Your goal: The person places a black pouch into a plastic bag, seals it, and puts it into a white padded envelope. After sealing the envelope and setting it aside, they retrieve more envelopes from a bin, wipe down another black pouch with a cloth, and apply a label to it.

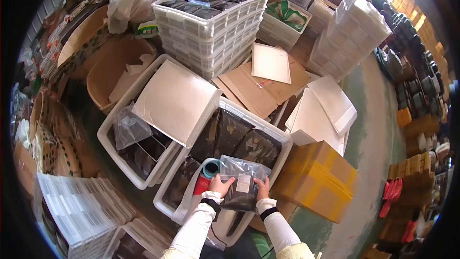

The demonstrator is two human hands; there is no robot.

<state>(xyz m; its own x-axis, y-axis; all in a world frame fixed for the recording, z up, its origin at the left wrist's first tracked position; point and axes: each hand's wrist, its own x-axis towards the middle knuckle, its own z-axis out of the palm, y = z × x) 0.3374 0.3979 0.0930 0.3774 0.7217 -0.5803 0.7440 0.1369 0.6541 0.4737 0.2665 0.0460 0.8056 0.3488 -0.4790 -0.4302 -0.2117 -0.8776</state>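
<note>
Bridging the left hand (221, 185) and right hand (262, 188), a clear bag (243, 195) touches both.

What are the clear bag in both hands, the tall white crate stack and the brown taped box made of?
The clear bag: probably thin, glossy plastic film, being see-through, creased and glinting. The white crate stack: likely rigid moulded plastic, slightly shiny, with ribbed walls. The brown box: apparently matte cardboard, from its papery faces under yellow tape.
</note>
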